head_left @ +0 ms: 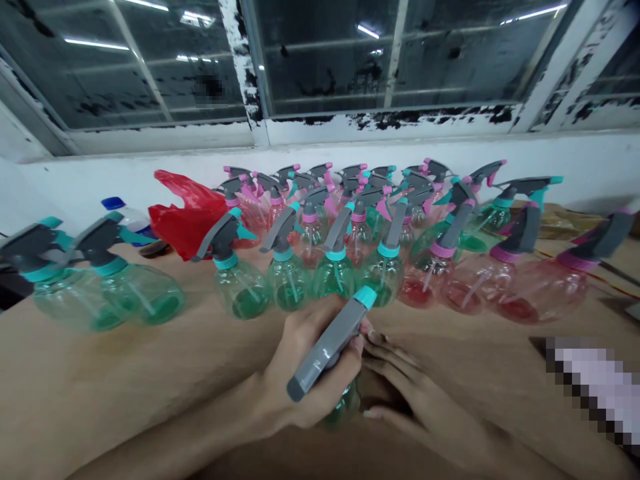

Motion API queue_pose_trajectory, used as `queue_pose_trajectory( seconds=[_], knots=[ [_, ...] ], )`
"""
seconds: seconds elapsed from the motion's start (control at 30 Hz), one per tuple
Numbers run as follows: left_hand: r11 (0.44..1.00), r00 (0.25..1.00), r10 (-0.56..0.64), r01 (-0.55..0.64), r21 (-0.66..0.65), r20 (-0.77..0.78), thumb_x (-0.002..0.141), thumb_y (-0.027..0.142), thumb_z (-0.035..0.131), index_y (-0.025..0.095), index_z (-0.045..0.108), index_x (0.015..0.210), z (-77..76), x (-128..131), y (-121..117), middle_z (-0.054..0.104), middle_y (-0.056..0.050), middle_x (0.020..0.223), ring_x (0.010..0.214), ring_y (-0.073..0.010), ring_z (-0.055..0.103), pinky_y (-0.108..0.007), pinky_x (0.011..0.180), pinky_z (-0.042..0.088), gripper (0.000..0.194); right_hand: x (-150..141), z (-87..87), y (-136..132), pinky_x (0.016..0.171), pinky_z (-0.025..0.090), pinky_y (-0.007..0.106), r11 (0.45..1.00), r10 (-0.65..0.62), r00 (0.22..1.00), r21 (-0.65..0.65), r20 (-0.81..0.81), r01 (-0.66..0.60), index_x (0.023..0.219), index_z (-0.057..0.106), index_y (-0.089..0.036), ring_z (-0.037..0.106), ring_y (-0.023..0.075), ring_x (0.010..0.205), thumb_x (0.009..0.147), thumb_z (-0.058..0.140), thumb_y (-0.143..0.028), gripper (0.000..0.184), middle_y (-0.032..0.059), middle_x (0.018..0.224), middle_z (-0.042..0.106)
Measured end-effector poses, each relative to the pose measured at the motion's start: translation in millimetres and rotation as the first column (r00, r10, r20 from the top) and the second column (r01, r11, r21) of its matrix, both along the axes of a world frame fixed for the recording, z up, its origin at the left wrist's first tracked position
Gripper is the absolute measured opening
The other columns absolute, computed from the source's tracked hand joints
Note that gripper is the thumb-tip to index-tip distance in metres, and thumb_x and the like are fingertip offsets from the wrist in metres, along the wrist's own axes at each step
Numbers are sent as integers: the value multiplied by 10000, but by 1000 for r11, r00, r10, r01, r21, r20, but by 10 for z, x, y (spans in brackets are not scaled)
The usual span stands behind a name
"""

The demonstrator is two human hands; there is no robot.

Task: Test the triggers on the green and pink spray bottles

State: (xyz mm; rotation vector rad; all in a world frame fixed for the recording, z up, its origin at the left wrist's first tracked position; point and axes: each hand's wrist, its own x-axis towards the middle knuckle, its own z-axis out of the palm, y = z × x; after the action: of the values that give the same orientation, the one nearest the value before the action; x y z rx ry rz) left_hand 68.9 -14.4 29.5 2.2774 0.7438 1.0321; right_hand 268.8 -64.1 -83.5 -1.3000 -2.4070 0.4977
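Observation:
My left hand is wrapped round a green spray bottle with a grey trigger head and a teal nozzle tip, held low near the front of the wooden table. Most of the bottle's body is hidden under my hands. My right hand lies beside it on the right, fingers curled toward the bottle's neck and touching the head near the nozzle. Just beyond my hands stands a row of green bottles with teal collars.
Many more spray bottles crowd the back of the table: green with teal trim at left and centre, pink ones at right. A red plastic bag lies at back left against the white wall under a window. A blurred patch covers the lower right.

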Motion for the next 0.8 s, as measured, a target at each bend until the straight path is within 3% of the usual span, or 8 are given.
queue_pose_trajectory(
  seconds=[0.23,0.4,0.53,0.8],
  knots=[
    [998,999,-8,6,-59,-43,744,172,481,225,526,803,-3,-7,18,600,-4,735,662,-171,611,-315,632,531,91,18,-30,5,1074,284,464,1000,-8,999,16,53,7,1381,315,-263,272,237,1327,847,463,-499,603,29,1455,318],
    [998,999,28,-30,-51,-32,783,194,475,265,536,972,-15,14,28,615,-13,908,770,-180,611,-347,759,516,210,12,-10,-7,1070,292,463,999,-24,999,27,42,23,1390,295,-272,279,238,1323,849,468,-485,607,29,1446,335],
    [992,995,102,-103,-69,-20,800,215,494,235,512,996,-64,23,-10,590,-29,928,817,-185,586,-355,829,482,198,8,-26,-9,1077,275,464,1000,-16,998,13,63,15,1401,266,-267,256,230,1333,852,450,-501,624,23,1465,292],
    [996,999,48,-49,-71,-15,778,202,510,209,505,1026,-81,16,9,593,-38,933,791,-177,608,-325,749,518,248,16,1,-5,1079,277,455,999,-17,999,29,48,16,1393,287,-275,284,228,1321,857,465,-473,599,22,1447,329]
  ],
)
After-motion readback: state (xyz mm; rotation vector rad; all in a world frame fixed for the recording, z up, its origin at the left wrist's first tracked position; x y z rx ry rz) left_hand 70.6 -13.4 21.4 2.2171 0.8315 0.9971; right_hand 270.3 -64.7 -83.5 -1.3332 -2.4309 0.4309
